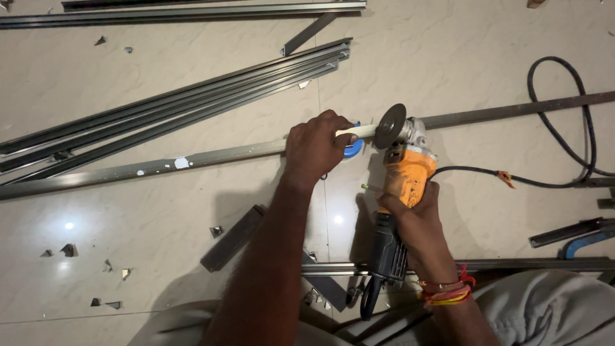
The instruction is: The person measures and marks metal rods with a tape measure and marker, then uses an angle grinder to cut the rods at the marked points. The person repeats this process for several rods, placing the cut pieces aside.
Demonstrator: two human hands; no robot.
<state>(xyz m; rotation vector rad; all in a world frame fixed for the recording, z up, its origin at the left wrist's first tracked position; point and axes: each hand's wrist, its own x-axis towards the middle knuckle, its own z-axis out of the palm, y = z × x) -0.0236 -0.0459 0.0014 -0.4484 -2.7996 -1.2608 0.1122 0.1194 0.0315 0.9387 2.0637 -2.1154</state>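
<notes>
the right hand is wrapped tight around the body of an orange and black angle grinder, its grip closed just behind the orange housing, with red and yellow threads at the wrist. the grinder points away from the person, and its dark cutting disc stands on edge at the far end, right at a long metal strip that runs across the floor from left to right. the left hand presses down on that strip just left of the disc, its grip closed over the metal, fingers curled toward a small blue object half hidden beside them. so the strip lies under the left hand and straight ahead of the right hand, at the disc. a black power cable loops off to the right from the grinder. farther out, a bundle of long metal channels lies slantwise at upper left, a short dark offcut sits near the left forearm, and small metal scraps dot the pale tiles.
</notes>
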